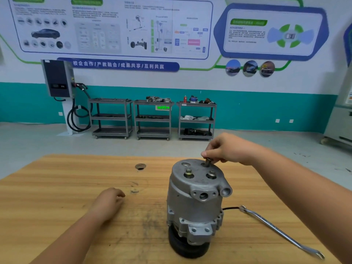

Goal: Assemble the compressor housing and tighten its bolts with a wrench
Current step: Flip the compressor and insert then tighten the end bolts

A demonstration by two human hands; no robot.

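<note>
A grey metal compressor [196, 202] stands upright on its black pulley on the wooden table [76, 187]. Its round top cover carries two seated bolts, one at the left [188, 172] and one at the right [211, 173], plus an empty hole at the far left. My right hand [226, 148] pinches a third bolt [208, 161] that stands part way in a hole at the cover's far edge. My left hand [110, 200] rests on the table left of the compressor, fingers loosely curled, holding nothing. A long silver wrench [280, 233] lies on the table to the right.
A round hole [140, 166] sits in the tabletop behind and left of the compressor. A black wire [230, 208] leads from the compressor's right side toward the wrench. Three grey shelf carts [152, 119] and a charging unit [59, 79] stand by the far wall.
</note>
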